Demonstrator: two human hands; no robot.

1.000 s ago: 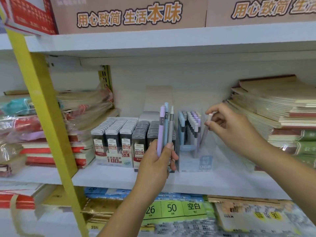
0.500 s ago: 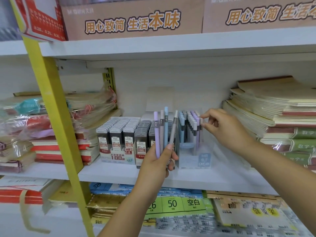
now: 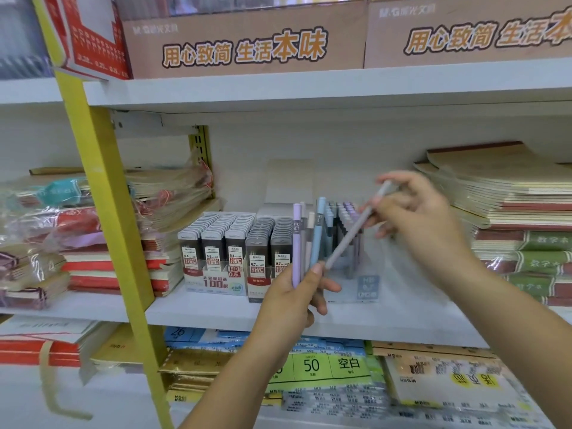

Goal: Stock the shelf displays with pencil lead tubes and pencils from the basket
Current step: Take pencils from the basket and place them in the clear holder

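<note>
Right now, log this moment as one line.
step: stocking pencils | left hand: holds pencil bundle | right hand: pinches grey pencil, tilted, before pencil display | lead tubes: racked left of display

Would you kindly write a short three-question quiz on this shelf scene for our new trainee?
1. True or false: the left hand holds a bunch of pencils upright.
2. The right hand pinches: A) a ruler, B) a grey pencil, C) an eraser?
3. Fill in: seen from the camera, the lead tubes stand ___ of the clear pencil display.
Key: 1 true; 2 B; 3 left.
</note>
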